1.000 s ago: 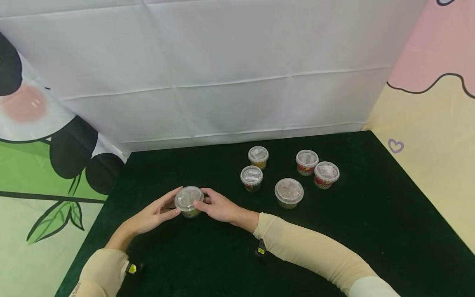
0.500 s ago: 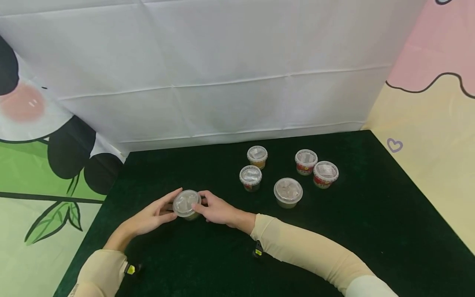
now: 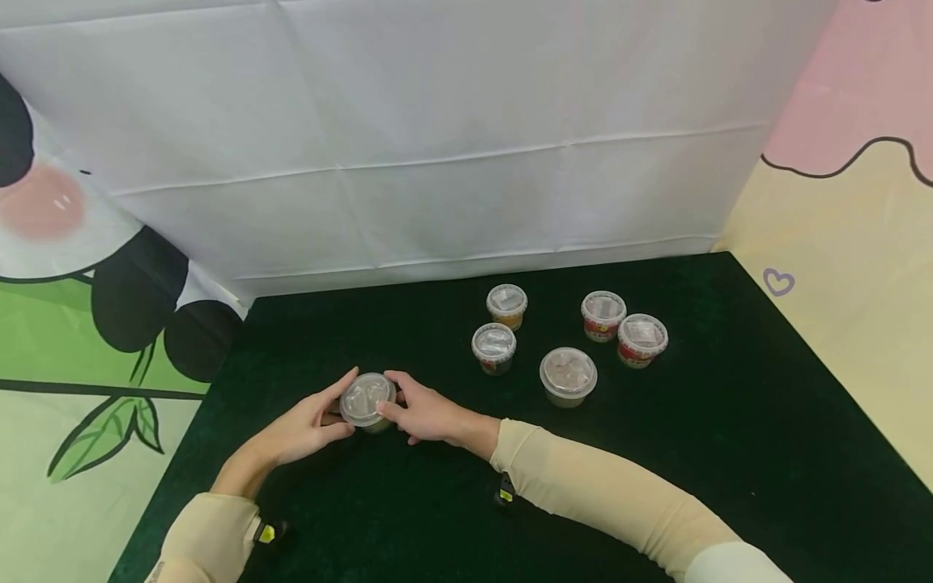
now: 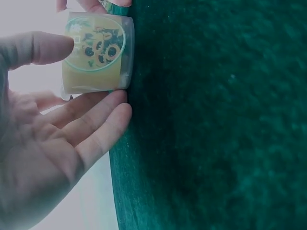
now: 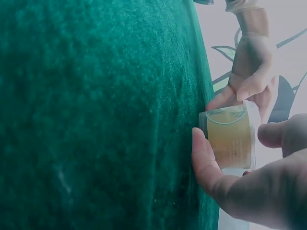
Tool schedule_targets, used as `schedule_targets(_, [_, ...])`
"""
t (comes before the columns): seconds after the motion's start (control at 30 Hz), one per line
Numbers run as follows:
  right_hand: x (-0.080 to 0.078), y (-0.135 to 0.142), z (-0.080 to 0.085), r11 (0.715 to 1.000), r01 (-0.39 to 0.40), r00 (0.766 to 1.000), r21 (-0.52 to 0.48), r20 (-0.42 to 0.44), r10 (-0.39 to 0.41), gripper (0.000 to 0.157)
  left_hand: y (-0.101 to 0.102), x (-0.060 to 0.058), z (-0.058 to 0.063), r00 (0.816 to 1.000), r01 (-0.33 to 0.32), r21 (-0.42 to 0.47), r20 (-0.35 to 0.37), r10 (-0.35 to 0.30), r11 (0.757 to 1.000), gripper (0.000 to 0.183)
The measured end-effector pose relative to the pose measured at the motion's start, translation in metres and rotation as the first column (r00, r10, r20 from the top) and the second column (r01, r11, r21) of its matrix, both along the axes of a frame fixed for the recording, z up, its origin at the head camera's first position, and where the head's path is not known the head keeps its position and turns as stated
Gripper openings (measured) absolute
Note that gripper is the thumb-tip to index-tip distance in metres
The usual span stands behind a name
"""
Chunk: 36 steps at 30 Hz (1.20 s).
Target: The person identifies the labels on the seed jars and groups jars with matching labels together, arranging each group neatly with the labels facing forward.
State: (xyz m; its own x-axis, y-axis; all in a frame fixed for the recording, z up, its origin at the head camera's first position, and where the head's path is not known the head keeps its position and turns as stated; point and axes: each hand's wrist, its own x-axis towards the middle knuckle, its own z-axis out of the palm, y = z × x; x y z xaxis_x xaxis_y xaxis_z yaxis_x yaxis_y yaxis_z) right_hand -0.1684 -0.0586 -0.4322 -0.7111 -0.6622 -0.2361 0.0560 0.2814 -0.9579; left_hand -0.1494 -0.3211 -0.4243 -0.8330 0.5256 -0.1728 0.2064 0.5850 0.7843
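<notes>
A clear plastic tub with a lid [image 3: 362, 398] stands upright at the left of the dark green cloth. Its label [image 4: 100, 43], with sunflower-like pictures on pale yellow, shows in the left wrist view. The left hand [image 3: 304, 423] holds the tub's left side, thumb towards the near side and the other fingers at the far side. From the right, the right hand [image 3: 430, 411] grips it, thumb [image 5: 272, 134] at the lid's rim and a finger low by the base. The tub's bottom is right at the cloth in both wrist views.
Right of the hands stands a similar tub [image 3: 568, 376]. Smaller lidded tubs stand behind it: an orange one [image 3: 507, 306], a dark one [image 3: 494, 348], and two red-labelled ones [image 3: 602, 316] [image 3: 641, 340]. A white curtain [image 3: 452, 194] closes the back; printed cloths hang at both sides.
The held tub has shifted slightly left and nearer the person, together with the right hand. The left thumb has moved a little along the tub's near side. The other tubs stay put.
</notes>
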Motion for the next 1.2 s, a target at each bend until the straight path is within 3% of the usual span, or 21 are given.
schedule_targets(0.23, [0.004,0.000,-0.001,1.000,0.027,0.998,-0.006,0.051,-0.027,0.062,0.004,0.002,0.001,1.000,-0.006,-0.036,-0.002,0.006,0.999,0.083])
schedule_targets(1.07, [0.004,0.000,-0.002,1.000,0.004,0.999,-0.017,0.041,-0.003,0.064,0.010,0.000,0.003,0.998,-0.043,-0.093,-0.054,0.038,0.995,0.082])
schedule_targets(1.2, [0.002,0.000,-0.001,0.999,0.025,0.997,-0.027,0.071,-0.024,0.065,0.012,0.000,0.006,0.997,-0.041,-0.120,-0.069,0.033,0.992,0.085])
